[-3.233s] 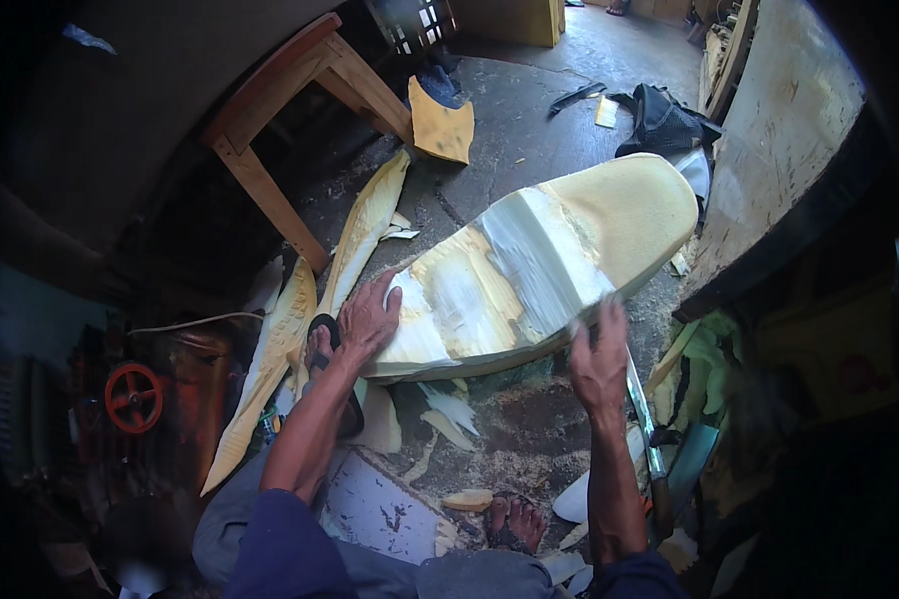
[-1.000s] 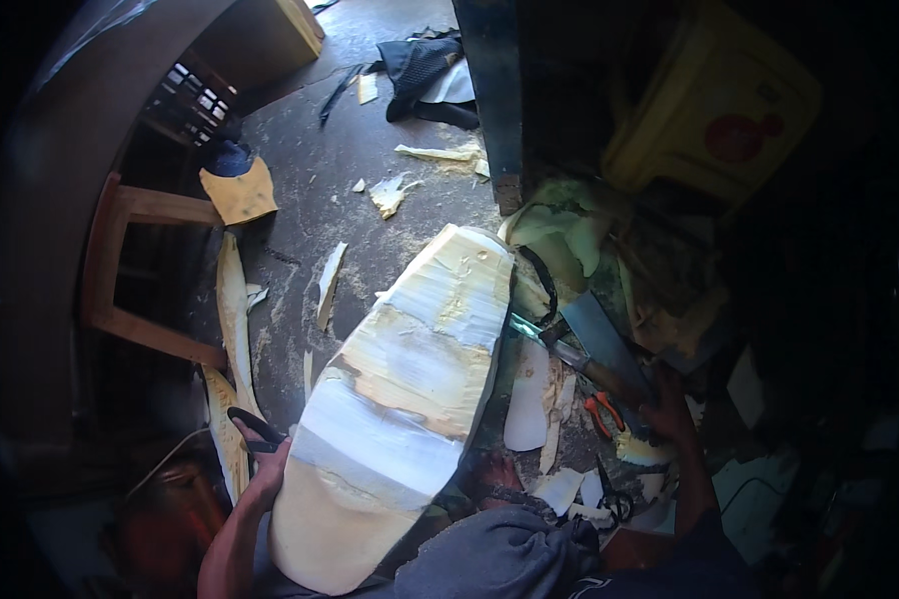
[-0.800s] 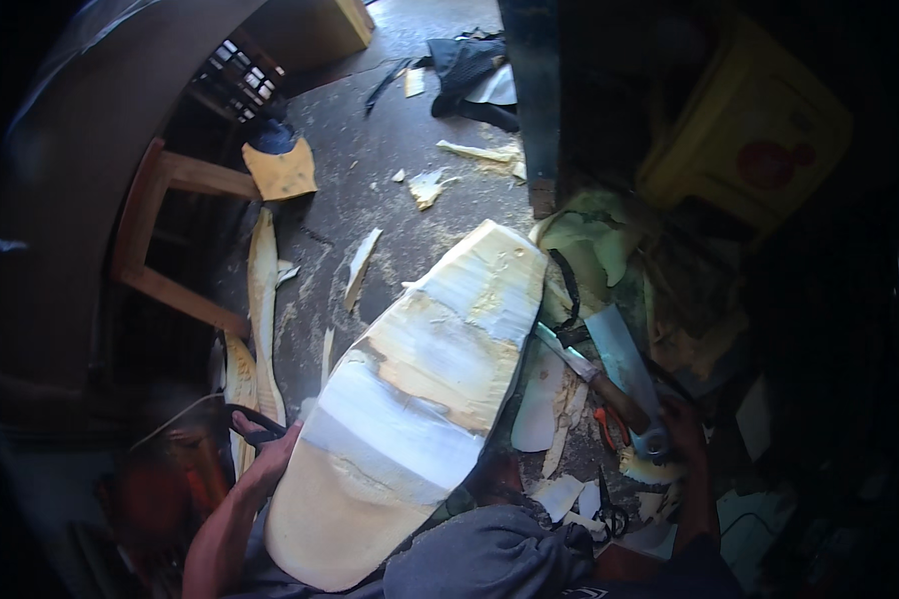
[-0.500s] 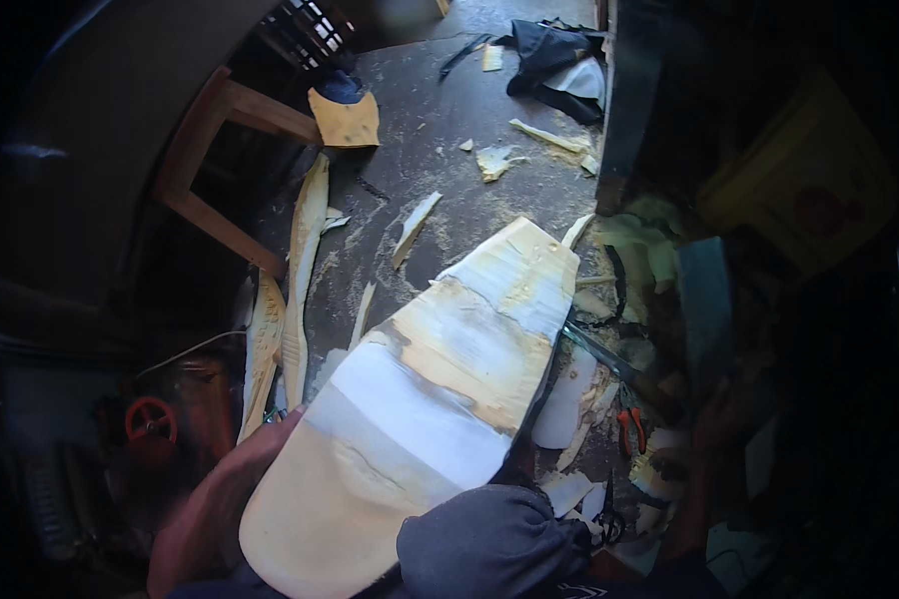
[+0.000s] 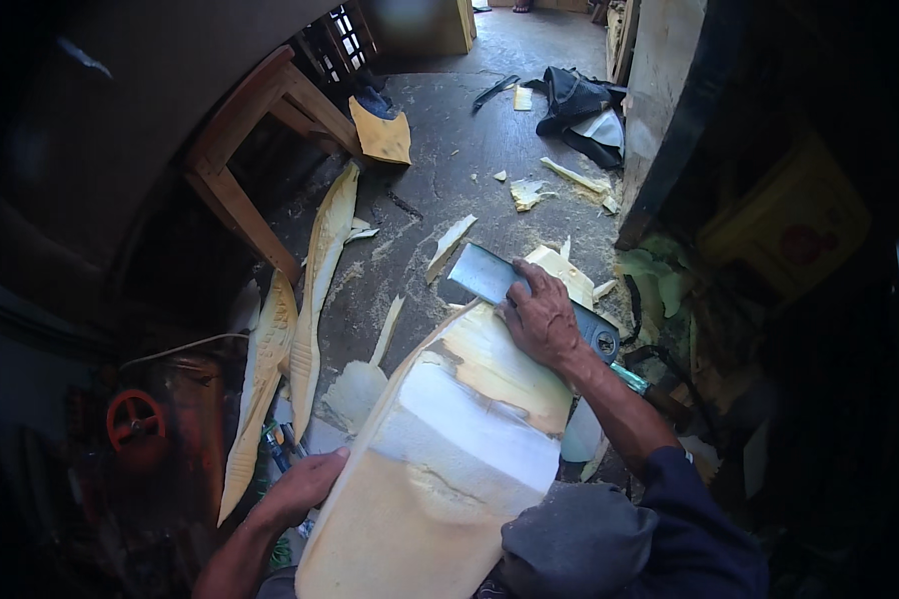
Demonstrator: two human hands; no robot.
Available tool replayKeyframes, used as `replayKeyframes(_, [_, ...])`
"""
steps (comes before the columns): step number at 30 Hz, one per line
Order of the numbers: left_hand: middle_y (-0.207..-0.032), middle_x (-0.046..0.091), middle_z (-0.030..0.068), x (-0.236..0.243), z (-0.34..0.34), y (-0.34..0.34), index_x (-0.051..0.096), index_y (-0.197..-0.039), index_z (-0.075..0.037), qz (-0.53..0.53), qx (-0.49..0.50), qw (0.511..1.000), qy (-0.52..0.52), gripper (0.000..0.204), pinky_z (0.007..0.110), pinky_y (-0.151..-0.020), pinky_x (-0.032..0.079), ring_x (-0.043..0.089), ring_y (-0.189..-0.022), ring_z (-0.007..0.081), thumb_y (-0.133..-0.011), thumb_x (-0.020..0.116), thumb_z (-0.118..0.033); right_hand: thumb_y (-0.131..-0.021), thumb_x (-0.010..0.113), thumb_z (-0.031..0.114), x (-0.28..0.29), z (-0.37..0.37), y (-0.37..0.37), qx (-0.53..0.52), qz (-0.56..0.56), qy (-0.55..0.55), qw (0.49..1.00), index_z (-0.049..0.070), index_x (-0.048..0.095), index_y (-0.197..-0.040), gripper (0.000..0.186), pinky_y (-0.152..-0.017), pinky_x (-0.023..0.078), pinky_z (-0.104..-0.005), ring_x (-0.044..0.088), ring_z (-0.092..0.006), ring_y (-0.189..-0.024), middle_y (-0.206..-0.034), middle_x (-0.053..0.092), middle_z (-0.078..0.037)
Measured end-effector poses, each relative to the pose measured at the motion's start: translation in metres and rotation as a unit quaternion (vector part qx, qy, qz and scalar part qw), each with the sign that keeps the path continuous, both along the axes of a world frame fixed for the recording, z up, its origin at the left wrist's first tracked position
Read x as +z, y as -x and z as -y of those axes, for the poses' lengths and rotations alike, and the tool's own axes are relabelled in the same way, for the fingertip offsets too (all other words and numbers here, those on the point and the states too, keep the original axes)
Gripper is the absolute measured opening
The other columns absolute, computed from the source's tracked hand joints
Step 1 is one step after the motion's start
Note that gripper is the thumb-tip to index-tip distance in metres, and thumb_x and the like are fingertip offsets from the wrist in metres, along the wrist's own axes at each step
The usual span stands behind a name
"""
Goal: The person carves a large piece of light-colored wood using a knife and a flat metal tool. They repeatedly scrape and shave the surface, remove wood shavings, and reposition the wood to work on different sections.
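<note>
A long, pale yellow and white foam block (image 5: pixel 440 479), rounded at its near end and shaped like a seat cushion, lies slanting away before me. My left hand (image 5: pixel 315 484) grips its left edge with the thumb on the rim; the other fingers are partly hidden. My right hand (image 5: pixel 544 319) holds a wide, flat grey metal blade (image 5: pixel 484 275) with a round hole at its right end. The blade lies across the block's narrow far part, and my fingers rest over it. Beside the block's near right edge is my knee (image 5: pixel 579 539) in dark cloth.
Long foam offcuts (image 5: pixel 320 299) lie left of the block. A wooden frame (image 5: pixel 235 200), a yellow sheet piece (image 5: pixel 382 135) and a dark bag (image 5: pixel 584 110) lie farther off. Scraps and dust litter the floor (image 5: pixel 440 140). A board (image 5: pixel 664 120) stands at the right.
My right hand has brought the blade from the right side over onto the far part of the block. My left hand shows more fully at the left edge. The view has shifted.
</note>
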State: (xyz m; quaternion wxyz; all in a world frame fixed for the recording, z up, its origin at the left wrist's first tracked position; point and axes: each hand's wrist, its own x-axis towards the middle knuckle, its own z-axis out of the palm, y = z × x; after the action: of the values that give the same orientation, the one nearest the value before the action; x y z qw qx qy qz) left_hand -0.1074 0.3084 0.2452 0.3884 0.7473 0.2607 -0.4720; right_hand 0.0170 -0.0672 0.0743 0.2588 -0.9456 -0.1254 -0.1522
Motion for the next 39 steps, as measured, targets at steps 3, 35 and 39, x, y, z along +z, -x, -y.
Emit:
replayKeyframes(3, [-0.106, 0.069, 0.0087, -0.022, -0.003, -0.013, 0.064, -0.124, 0.004, 0.104, 0.052, 0.985, 0.130, 0.051, 0.032, -0.085, 0.051, 0.063, -0.094, 0.0148, -0.110, 0.047, -0.042, -0.094, 0.067, 0.018, -0.003, 0.002, -0.013, -0.016, 0.034, -0.065, 0.997, 0.003, 0.062, -0.106, 0.020, -0.103, 0.040, -0.0592, 0.050, -0.0383, -0.134, -0.144, 0.056, -0.020])
replayKeyframes(35, [-0.098, 0.074, 0.0074, -0.034, 0.017, -0.019, 0.071, -0.116, 0.001, 0.109, 0.154, 0.963, 0.195, 0.060, 0.027, -0.081, 0.053, 0.068, -0.086, 0.0122, -0.110, 0.046, -0.053, -0.088, 0.078, 0.018, 0.000, -0.008, 0.038, -0.051, 0.026, -0.024, 0.998, -0.001, 0.056, -0.123, 0.046, -0.107, 0.044, -0.0557, 0.052, -0.0477, -0.134, -0.145, 0.053, -0.032])
replayKeyframes(39, [-0.104, 0.074, 0.0115, -0.037, 0.013, -0.019, 0.065, -0.124, 0.004, 0.099, 0.150, 0.961, 0.211, 0.059, 0.029, -0.082, 0.055, 0.071, -0.089, 0.0158, -0.109, 0.049, -0.050, -0.089, 0.079, 0.026, -0.002, 0.000, 0.042, -0.088, -0.051, -0.008, 0.995, 0.000, 0.047, -0.141, 0.067, -0.109, 0.043, -0.0552, 0.048, -0.0540, -0.134, -0.147, 0.048, -0.037])
